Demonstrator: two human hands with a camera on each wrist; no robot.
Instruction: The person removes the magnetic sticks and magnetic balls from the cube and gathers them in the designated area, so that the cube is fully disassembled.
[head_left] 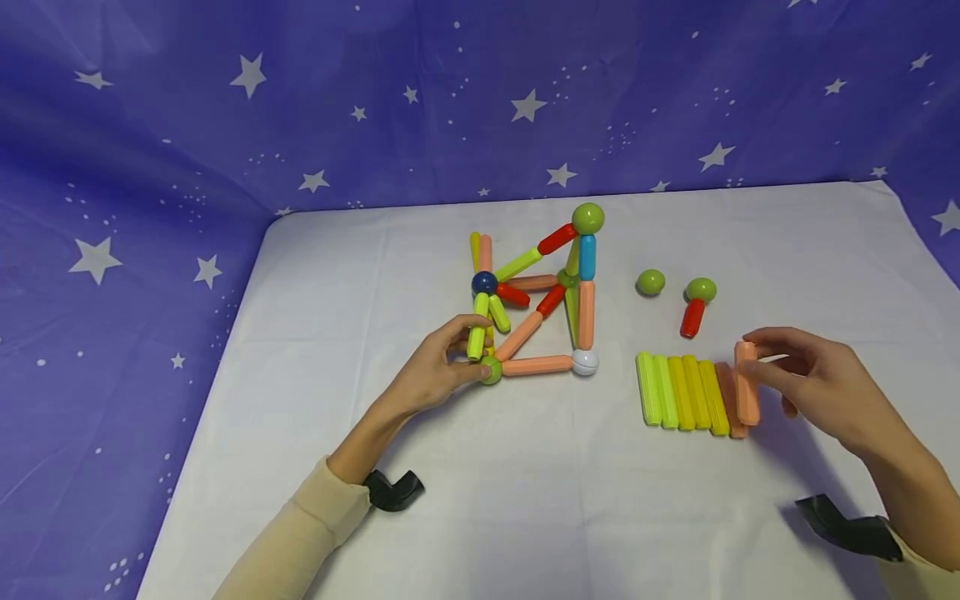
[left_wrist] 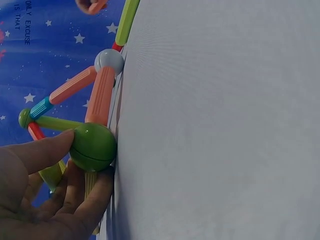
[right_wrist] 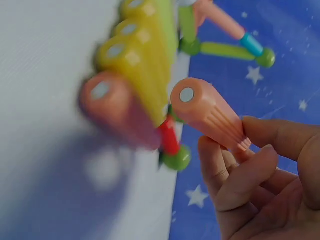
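My left hand [head_left: 442, 364] holds the green ball [head_left: 491, 370] at the near left corner of a frame of rods and balls; in the left wrist view thumb and fingers lie round the ball [left_wrist: 93, 147]. A light green rod [head_left: 477, 329] slants down from the dark blue ball [head_left: 484, 284] beside those fingers. My right hand [head_left: 813, 379] pinches an orange rod [head_left: 747, 383] between thumb and fingers. In the right wrist view that rod [right_wrist: 212, 112] is raised apart from another orange rod [right_wrist: 117, 107] at the end of the row.
Light green and yellow rods [head_left: 686, 393] lie side by side right of the frame. Behind them are a loose green ball [head_left: 650, 282] and a red rod [head_left: 692, 318] touching another green ball [head_left: 701, 290]. A tall corner with a green ball [head_left: 588, 219] stands at the frame's back right.
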